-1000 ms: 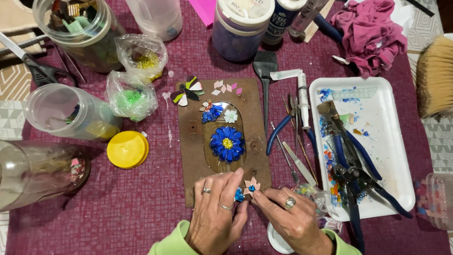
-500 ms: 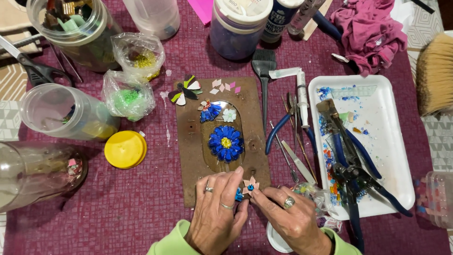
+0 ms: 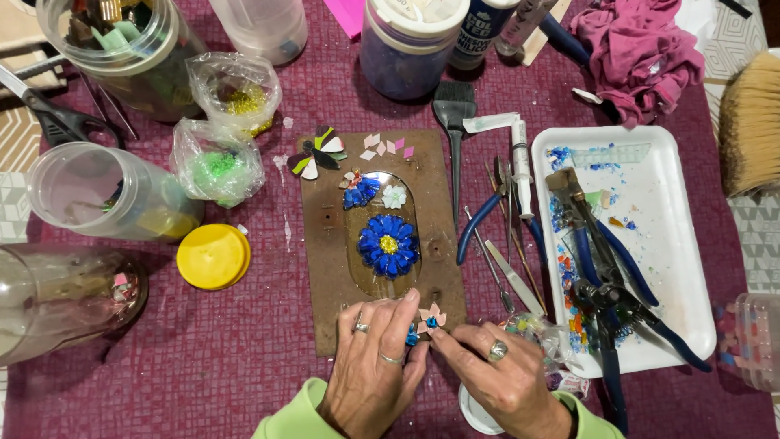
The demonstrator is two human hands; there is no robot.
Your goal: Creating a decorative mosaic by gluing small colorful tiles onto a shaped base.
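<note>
My left hand (image 3: 375, 366) and my right hand (image 3: 497, 375) meet at the near end of a brown board (image 3: 321, 236). Between their fingertips lies a small flower of pale pink petals with a blue centre (image 3: 431, 316); the fingers of both hands pinch and press its pieces. A small blue piece (image 3: 412, 335) shows under my left fingers. Farther up the board, inside an oval glass, sit a large blue flower with a yellow middle (image 3: 389, 245), a smaller blue flower (image 3: 359, 192) and a white flower (image 3: 394, 196). A dark butterfly shape (image 3: 315, 154) and loose pink chips (image 3: 382, 146) lie at the far end.
A white tray (image 3: 674, 211) at right holds blue-handled pliers (image 3: 605, 268) and coloured chips. Tweezers, a syringe (image 3: 522, 167) and a brush (image 3: 455, 130) lie beside the board. Jars, bags of beads and a yellow lid (image 3: 213, 256) stand left. A magenta cloth (image 3: 642, 53) is far right.
Both hands stay on the small pink flower, with only slight finger movement. The view has shifted a little.
</note>
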